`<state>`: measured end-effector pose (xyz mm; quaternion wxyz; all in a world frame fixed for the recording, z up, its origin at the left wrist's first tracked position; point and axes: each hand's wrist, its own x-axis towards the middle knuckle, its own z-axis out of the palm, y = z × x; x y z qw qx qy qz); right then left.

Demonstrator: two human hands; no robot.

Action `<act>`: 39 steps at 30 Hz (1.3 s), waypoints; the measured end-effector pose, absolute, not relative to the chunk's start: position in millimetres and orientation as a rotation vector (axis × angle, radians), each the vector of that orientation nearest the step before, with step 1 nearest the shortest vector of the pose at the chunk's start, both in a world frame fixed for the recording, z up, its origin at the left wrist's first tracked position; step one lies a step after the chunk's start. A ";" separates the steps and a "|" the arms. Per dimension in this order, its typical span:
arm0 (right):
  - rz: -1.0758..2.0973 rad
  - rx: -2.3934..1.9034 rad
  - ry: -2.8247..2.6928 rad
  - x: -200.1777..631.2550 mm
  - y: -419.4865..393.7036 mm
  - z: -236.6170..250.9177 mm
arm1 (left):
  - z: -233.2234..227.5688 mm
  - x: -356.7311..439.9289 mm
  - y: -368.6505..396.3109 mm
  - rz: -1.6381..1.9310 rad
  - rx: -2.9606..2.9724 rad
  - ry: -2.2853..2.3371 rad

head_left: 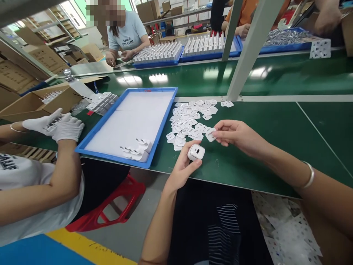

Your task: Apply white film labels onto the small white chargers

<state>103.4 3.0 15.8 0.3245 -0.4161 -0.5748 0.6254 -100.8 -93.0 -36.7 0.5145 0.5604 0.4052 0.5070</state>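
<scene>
My left hand [183, 165] grips a small white charger plug [196, 152] at the near edge of the green table [275, 125]. My right hand [237, 135] pinches one white sticker [210, 134] just to the right of a loose pile of white stickers [190, 119]. A silver bangle sits on my right wrist. The blue tray [161, 130] with a white foam liner lies left of the pile and holds a few white chargers [138, 149] in its near corner.
A co-worker's gloved hands [59, 125] work at the left beside an open cardboard box [38, 99]. Across the belt a person sits at blue trays of white chargers [158, 53]. A white post [248, 51] rises from the table. A red stool [110, 206] stands below.
</scene>
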 end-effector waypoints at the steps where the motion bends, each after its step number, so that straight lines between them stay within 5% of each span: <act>1: 1.691 -1.074 -1.461 102.8 -1.1 18.0 | -37.1 -99.3 -92.6 1.239 1.330 0.974; 9: 2.001 -0.995 -1.155 95.4 -7.0 14.8 | -40.3 -90.0 -92.8 1.397 1.169 0.937; 39: 1.959 -0.916 -1.585 89.0 -32.8 19.7 | -45.2 -92.3 -98.0 1.309 1.731 0.926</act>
